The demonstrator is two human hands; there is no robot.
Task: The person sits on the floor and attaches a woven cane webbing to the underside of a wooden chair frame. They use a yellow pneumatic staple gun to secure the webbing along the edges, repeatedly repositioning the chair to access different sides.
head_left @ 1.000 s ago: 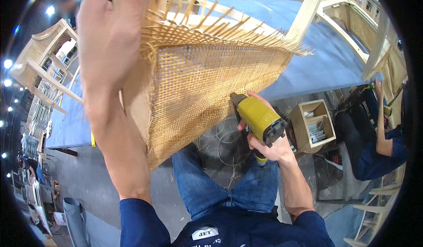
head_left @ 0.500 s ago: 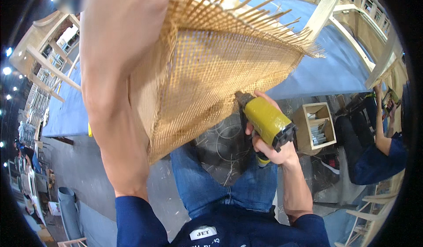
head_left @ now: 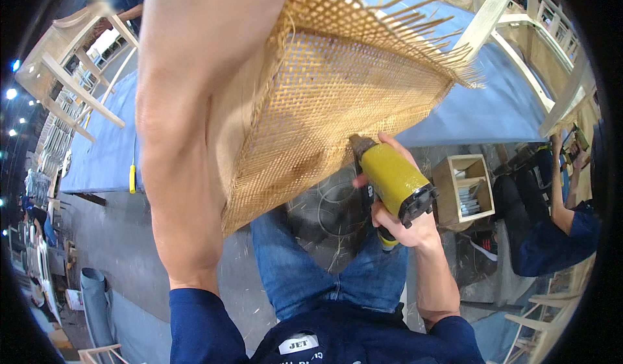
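My right hand (head_left: 405, 224) grips the yellow staple gun (head_left: 392, 182) against the stiff, light woven cane panel (head_left: 337, 98); I cannot tell my left hand's grip.

We see the woven cane panel (head_left: 337, 98) raised before us, above our knees. Our left forearm (head_left: 182, 137) rises on its left side; our right hand (head_left: 396, 214) holds a staple gun (head_left: 392, 179) against its lower right edge. Behind the panel lies the long table (head_left: 474, 111), with wooden frames (head_left: 519, 33) standing on its far right. Right of the gun, a small open box (head_left: 464, 185) sits on the floor, and another person (head_left: 551, 234) sits further right.
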